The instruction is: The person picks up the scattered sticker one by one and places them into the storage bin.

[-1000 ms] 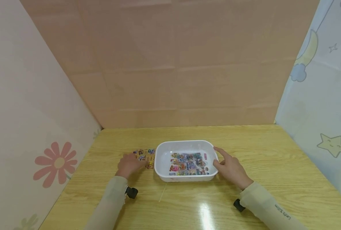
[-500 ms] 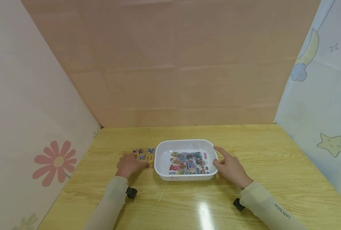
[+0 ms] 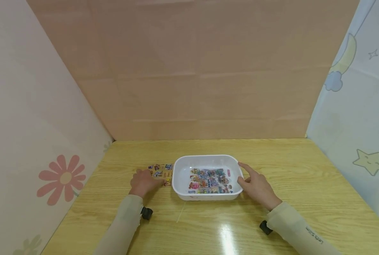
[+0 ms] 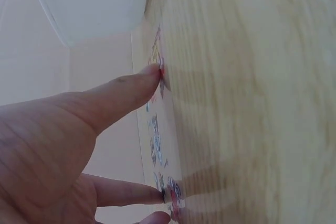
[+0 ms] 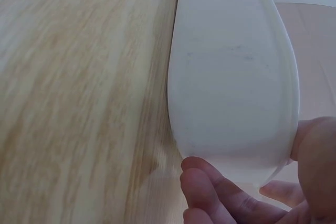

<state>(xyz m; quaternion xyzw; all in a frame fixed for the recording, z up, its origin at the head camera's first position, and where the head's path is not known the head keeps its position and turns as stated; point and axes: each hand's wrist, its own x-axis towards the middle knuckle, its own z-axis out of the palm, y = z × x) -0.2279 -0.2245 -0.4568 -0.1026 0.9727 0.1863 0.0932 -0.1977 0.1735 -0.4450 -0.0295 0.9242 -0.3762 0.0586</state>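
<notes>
A white plastic tray [image 3: 183, 173] with rounded corners stands on the wooden table. Inside it lies a clear sheet of colourful cartoon stickers [image 3: 210, 181]. My right hand [image 3: 257, 187] holds the tray's right end, the thumb at the rim and other fingers against the outer wall [image 5: 231, 87] in the right wrist view. Left of the tray, a second cartoon sticker sheet [image 3: 167, 173] lies flat on the table. My left hand [image 3: 144, 182] rests on that sheet, thumb and fingertips spread and touching it. Part of the sheet is hidden under this hand.
The wooden table [image 3: 291, 163] reaches back to a pinkish-tan paper backdrop [image 3: 192, 88]. A flower-patterned panel [image 3: 23, 124] stands at the left and a moon-and-star panel [image 3: 361, 117] at the right. A thin pale strip [image 3: 180, 212] lies in front of the tray.
The left thumb has shifted slightly on the sticker sheet. The right hand and the tray stay where they were; the head view drifts a little.
</notes>
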